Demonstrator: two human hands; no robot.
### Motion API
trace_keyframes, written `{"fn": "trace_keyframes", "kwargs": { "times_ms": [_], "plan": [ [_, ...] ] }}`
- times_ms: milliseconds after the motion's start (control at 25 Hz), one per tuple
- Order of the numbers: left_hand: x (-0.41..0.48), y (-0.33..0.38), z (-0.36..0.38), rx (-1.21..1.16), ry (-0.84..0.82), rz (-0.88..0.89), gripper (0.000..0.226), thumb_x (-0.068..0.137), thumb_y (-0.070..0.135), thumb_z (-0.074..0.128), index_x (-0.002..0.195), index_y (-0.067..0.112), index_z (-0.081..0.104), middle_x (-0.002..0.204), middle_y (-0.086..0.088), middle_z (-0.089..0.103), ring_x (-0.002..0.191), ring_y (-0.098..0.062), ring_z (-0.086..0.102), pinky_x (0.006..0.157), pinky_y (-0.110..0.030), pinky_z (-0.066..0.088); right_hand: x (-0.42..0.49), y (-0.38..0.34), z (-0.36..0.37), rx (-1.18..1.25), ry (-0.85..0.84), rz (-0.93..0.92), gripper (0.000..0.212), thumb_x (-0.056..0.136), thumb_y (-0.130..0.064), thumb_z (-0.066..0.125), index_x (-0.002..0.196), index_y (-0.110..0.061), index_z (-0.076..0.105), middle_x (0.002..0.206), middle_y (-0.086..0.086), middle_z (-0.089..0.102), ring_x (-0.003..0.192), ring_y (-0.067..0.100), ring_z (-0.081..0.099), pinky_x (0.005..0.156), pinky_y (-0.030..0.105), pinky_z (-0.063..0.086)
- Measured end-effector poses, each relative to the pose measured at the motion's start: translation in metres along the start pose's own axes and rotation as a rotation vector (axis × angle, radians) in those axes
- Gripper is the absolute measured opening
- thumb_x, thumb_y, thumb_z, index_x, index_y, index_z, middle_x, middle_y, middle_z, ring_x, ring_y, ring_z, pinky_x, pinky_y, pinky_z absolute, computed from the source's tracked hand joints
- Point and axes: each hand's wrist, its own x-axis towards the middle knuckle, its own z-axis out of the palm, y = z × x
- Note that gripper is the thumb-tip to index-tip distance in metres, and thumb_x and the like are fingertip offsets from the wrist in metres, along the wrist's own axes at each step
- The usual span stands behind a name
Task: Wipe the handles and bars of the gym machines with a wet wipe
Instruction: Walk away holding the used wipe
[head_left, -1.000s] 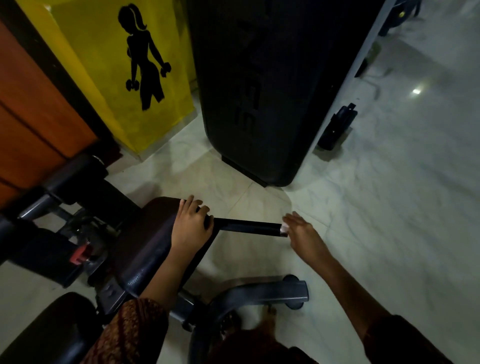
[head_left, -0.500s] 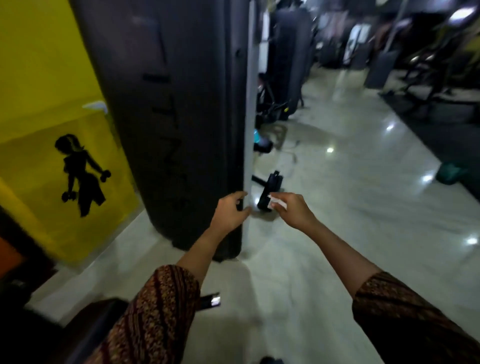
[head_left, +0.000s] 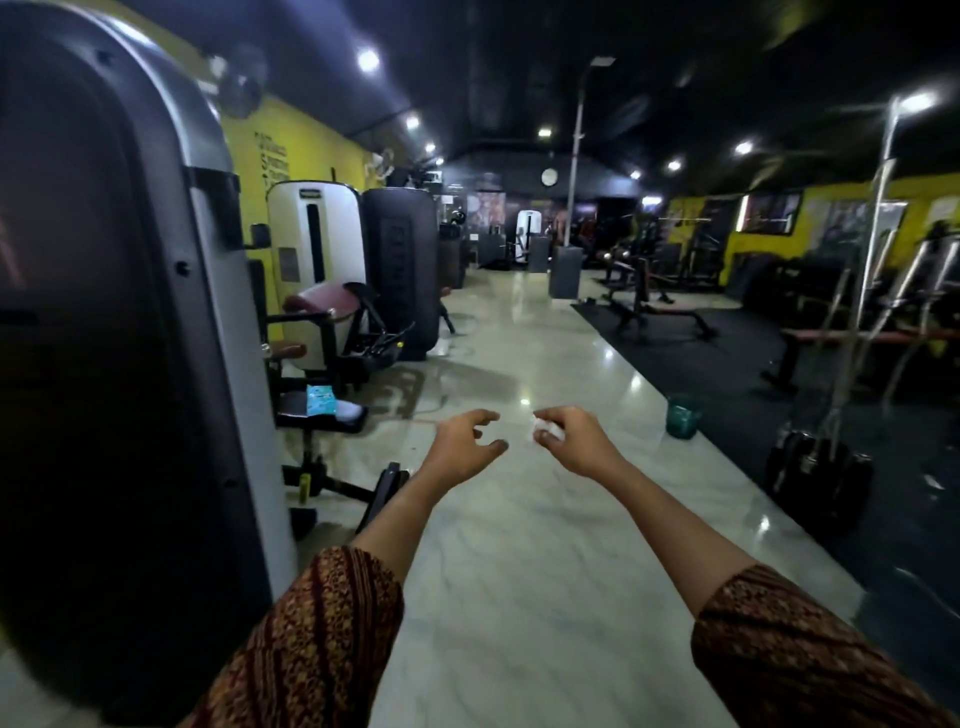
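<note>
Both my arms reach out in front of me over the pale marble floor. My right hand (head_left: 574, 441) pinches a small crumpled white wet wipe (head_left: 548, 425) between thumb and fingers. My left hand (head_left: 465, 447) hangs a little to its left, fingers loosely curled and holding nothing, apart from the wipe. A tall dark weight-stack machine (head_left: 119, 338) stands close on my left. No handle or bar is under either hand.
Beyond the near machine a black seat carries a blue wipes pack (head_left: 320, 399). A white machine (head_left: 314, 244) and a black one (head_left: 400, 260) stand further along the left wall. A teal bucket (head_left: 683, 415) sits by the black mat with benches and racks on the right.
My view has lifted from the seat and black bar up to the whole gym aisle. My left hand let go of the machine; both hands now hover free, wipe still in the right.
</note>
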Motion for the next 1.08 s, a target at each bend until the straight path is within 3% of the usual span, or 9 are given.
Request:
{"fn": "trace_keyframes", "kwargs": {
  "times_ms": [320,560,920,1080],
  "plan": [
    [0.127,-0.021,0.067,-0.02,-0.013,-0.041,0.045,0.083,0.021,0.068,0.125,0.014,0.054,0.127,-0.007,0.055,0.106,-0.018,0.056,0.079,-0.021,0.044,0.102,0.088,-0.005,0.009,-0.002,0.005,0.035,0.089,-0.013,0.058,0.123,-0.006,0.058,0.127,0.009,0.059,0.121,0.021,0.05,0.095,0.019,0.036],
    [0.293,-0.06,0.086,-0.031,0.013,-0.075,0.045,0.084,0.02,0.067,0.126,0.012,0.053,0.127,-0.008,0.054,0.107,-0.019,0.056,0.079,-0.021,0.044,0.27,0.138,0.001,0.02,-0.006,0.034,0.035,0.089,-0.018,0.059,0.123,-0.009,0.059,0.125,0.011,0.06,0.119,0.022,0.052,0.098,0.027,0.041],
    [0.509,-0.106,0.154,-0.047,-0.007,-0.074,0.043,0.083,0.016,0.068,0.123,0.009,0.055,0.123,-0.008,0.058,0.101,-0.02,0.059,0.077,-0.021,0.043,0.457,0.248,0.01,0.077,0.053,0.042,0.029,0.088,-0.009,0.059,0.116,-0.002,0.063,0.118,0.012,0.064,0.113,0.023,0.056,0.083,0.012,0.036],
    [0.612,-0.123,0.213,-0.027,-0.047,-0.043,0.041,0.083,0.016,0.068,0.121,0.009,0.057,0.123,-0.008,0.058,0.1,-0.018,0.06,0.077,-0.02,0.044,0.542,0.323,0.009,0.089,0.032,0.067,0.032,0.089,-0.012,0.059,0.119,-0.004,0.061,0.121,0.011,0.062,0.115,0.023,0.055,0.091,0.021,0.04]
  ]
}}
